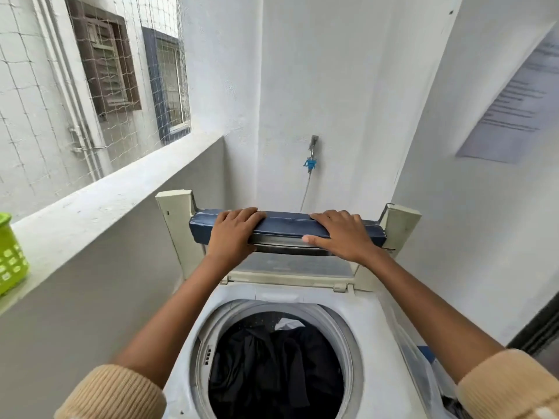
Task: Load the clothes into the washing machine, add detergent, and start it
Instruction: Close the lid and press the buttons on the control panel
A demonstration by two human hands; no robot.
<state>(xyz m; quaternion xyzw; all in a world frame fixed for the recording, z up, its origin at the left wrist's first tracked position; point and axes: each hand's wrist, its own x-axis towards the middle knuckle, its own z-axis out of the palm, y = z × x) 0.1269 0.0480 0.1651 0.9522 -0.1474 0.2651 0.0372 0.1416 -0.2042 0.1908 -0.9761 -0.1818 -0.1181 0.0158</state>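
Clothes (276, 367), mostly dark w/ one white bit, sit low in the drum of the washing machine (375, 316), close to the person. Farther back, the folded lid (287, 226) stands up. Left hand (234, 232) and right hand (341, 234) both rest on its blue top edge, fingers bent over it, thumbs in front. To shut it well: probably pull down slow w/ both hands even, and keep fingers clear of the fold. Clothes lie well below the fingers.
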